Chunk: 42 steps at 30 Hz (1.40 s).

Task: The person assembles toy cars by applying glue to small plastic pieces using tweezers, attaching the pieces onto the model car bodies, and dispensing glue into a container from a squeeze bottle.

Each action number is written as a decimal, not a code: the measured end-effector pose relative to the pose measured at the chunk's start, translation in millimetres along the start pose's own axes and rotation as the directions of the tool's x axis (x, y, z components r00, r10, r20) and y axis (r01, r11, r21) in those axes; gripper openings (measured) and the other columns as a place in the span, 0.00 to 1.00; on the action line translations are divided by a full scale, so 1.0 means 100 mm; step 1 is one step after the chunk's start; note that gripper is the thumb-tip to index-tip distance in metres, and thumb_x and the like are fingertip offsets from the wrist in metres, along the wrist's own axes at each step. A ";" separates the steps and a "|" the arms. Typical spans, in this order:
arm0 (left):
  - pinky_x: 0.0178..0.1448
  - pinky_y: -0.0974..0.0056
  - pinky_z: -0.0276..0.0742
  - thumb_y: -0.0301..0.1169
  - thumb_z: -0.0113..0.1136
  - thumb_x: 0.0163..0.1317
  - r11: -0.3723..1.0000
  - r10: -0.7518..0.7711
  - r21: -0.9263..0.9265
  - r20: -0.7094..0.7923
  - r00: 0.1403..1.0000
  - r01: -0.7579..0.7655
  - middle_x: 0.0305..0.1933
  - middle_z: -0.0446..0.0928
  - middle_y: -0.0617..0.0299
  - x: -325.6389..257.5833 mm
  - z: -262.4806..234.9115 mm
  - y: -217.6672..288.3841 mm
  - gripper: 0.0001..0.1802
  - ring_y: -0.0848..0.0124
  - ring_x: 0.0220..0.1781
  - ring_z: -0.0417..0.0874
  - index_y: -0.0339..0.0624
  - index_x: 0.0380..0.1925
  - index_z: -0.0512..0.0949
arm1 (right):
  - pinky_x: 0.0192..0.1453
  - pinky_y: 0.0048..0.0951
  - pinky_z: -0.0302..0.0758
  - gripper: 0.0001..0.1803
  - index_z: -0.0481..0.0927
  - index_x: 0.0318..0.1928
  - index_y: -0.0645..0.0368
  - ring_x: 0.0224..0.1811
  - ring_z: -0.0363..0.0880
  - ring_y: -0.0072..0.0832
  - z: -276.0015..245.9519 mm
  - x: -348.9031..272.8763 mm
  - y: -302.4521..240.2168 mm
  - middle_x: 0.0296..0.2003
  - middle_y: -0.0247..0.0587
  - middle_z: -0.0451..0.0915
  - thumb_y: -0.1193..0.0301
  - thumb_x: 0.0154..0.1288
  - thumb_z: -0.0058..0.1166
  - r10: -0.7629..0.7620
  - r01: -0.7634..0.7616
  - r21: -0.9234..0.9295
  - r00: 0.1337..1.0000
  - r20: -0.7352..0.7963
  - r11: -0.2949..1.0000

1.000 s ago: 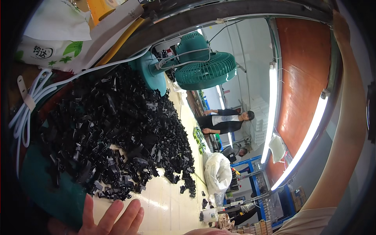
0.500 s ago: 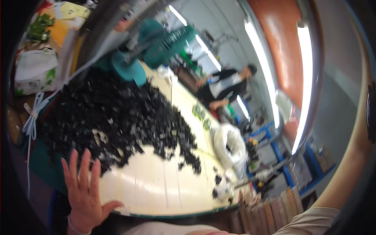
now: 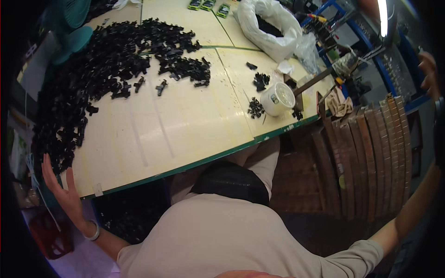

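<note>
My left hand is held up at the table's near left corner, fingers stretched and thumb apart, holding nothing. It is nearest to the heap of small black plastic parts that spreads along the left and far side of the cream-topped table. Whether the fingertips touch the heap's near end, I cannot tell. Far out at the right rim, my right hand is raised away from the table. Its fingers look spread and I see nothing in them, though it is dim there.
A white bucket stands near the right edge with small black piles beside it. Behind it sits a white plastic sack of black parts. Green-and-black packs lie at the back. Stacked brown slats and a red basket flank me.
My view has swung down and levelled, so the table and my lap show, while the person opposite has left the picture. My right hand has come into view; my left stays open.
</note>
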<state>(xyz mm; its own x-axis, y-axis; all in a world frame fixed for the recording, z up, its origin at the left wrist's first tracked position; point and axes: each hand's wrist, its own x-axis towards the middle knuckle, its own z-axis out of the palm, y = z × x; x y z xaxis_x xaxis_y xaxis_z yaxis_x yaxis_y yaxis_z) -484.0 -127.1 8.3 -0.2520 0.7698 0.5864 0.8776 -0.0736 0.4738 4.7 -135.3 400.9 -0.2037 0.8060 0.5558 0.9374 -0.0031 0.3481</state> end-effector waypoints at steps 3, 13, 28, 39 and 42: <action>0.68 0.58 0.53 0.26 0.57 0.57 0.971 0.103 0.214 0.006 0.995 -0.102 0.62 0.66 0.59 0.30 -0.05 0.77 0.23 0.62 0.66 0.61 0.41 0.54 0.71 | 0.37 0.25 0.74 0.11 0.78 0.41 0.61 0.37 0.79 0.28 1.09 -0.72 0.14 0.36 0.43 0.79 0.81 0.55 0.54 -0.186 0.121 0.294 0.961 0.204 0.948; 0.51 0.59 0.71 0.24 0.64 0.48 0.647 0.759 -0.632 0.476 0.444 -0.428 0.46 0.73 0.53 0.94 1.36 2.68 0.17 0.58 0.47 0.73 0.37 0.41 0.76 | 0.29 0.28 0.74 0.15 0.78 0.43 0.62 0.26 0.78 0.34 3.14 -1.69 -0.79 0.36 0.43 0.75 0.78 0.53 0.59 0.208 -0.252 0.770 0.965 0.158 0.587; 0.62 0.58 0.64 0.40 0.61 0.56 0.518 0.855 -0.788 0.490 0.170 -0.333 0.52 0.71 0.50 1.83 3.63 4.12 0.17 0.57 0.60 0.65 0.39 0.41 0.78 | 0.24 0.20 0.74 0.10 0.76 0.42 0.69 0.25 0.77 0.23 3.36 -2.53 0.29 0.31 0.43 0.76 0.84 0.61 0.47 0.780 -0.645 0.632 0.618 0.100 0.430; 0.64 0.57 0.60 0.36 0.65 0.51 0.440 0.886 -0.870 0.461 -0.050 -0.225 0.59 0.64 0.50 1.66 3.54 3.82 0.20 0.54 0.63 0.60 0.43 0.44 0.76 | 0.66 0.36 0.57 0.39 0.56 0.63 0.66 0.64 0.60 0.33 4.57 -1.50 1.54 0.61 0.48 0.62 0.81 0.50 0.60 0.400 -0.455 0.884 0.833 0.382 0.103; 0.64 0.57 0.60 0.34 0.65 0.51 0.464 0.875 -0.865 0.482 -0.054 -0.193 0.59 0.64 0.49 1.69 3.52 3.67 0.22 0.54 0.62 0.61 0.41 0.47 0.74 | 0.69 0.35 0.53 0.49 0.47 0.67 0.63 0.66 0.56 0.34 4.66 -1.27 1.56 0.61 0.49 0.60 0.80 0.47 0.62 0.343 -0.516 0.832 0.833 0.433 0.204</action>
<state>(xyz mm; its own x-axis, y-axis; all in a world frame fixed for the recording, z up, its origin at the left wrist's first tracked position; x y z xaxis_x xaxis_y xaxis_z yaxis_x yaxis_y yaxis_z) -60.7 198.5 50.3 0.9776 0.1997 0.0666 0.1032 -0.7305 0.6750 308.0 37.3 32.5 0.2745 0.9270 0.2556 0.5311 0.0754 -0.8440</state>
